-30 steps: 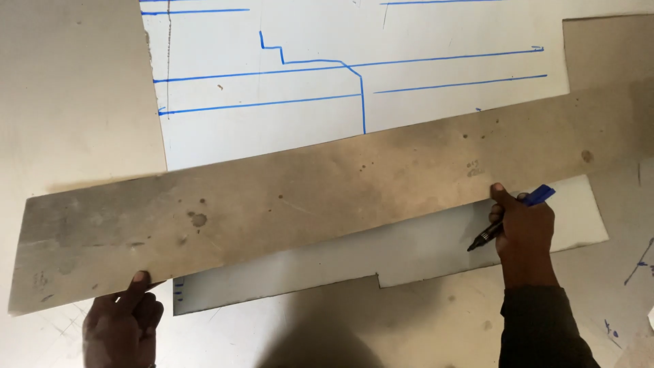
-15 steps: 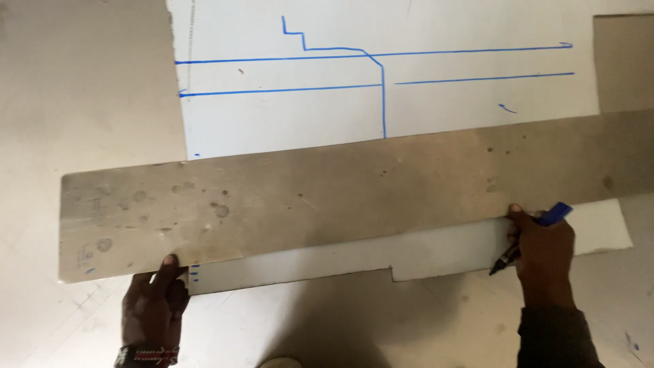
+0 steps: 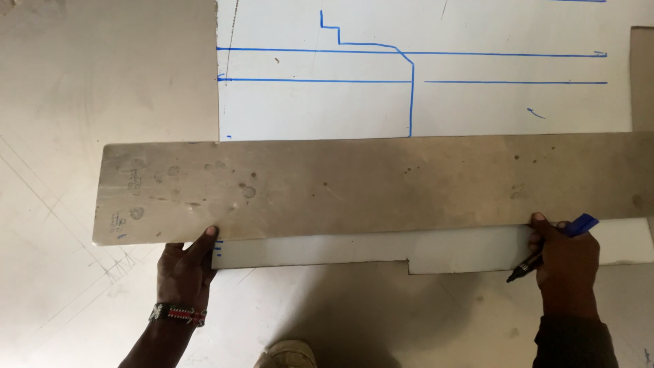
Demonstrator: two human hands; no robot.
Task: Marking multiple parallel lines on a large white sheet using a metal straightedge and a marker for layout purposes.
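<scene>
Workshop or building-site floor: bare dusty concrete floor (image 3: 82, 82) scored with pencil layout lines, a white sheet (image 3: 477, 109) bearing blue marker lines, a stained wooden board (image 3: 375, 187) as straightedge above the fingers.

Long grey-brown wooden board (image 3: 381, 184): matt, worn, speckled with dark stains and spots. Large white sheet (image 3: 477, 109) beneath: smooth, matt, paper-like or thin board, marked with blue ink lines. Blue-capped black marker (image 3: 552, 249), near right: smooth plastic, slight sheen. Pale floor (image 3: 82, 82): dull, dusty, scuffed. Beaded wristband (image 3: 178, 313), near left: woven look.
</scene>
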